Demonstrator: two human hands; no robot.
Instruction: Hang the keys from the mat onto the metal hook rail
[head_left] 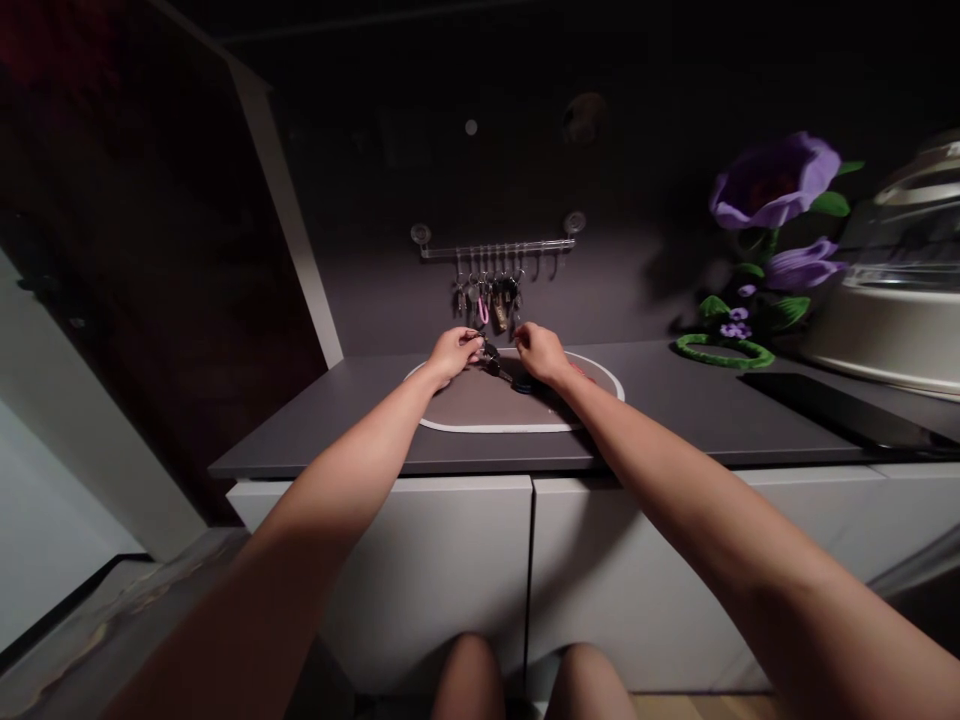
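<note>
Several hung keys [501,295] dangle behind; left hand [456,352] pinches a key bunch [493,363]; right hand [541,350], can't tell.

Countertop [337,420], dark grey. Directly on it: 1 brown mat [465,408], rounded, white rim; 1 flower ornament [802,265], 2 large purple blooms, green ring base; 1 flat black object [832,408]; 1 domed object [900,330], cream lower part, far right.
</note>
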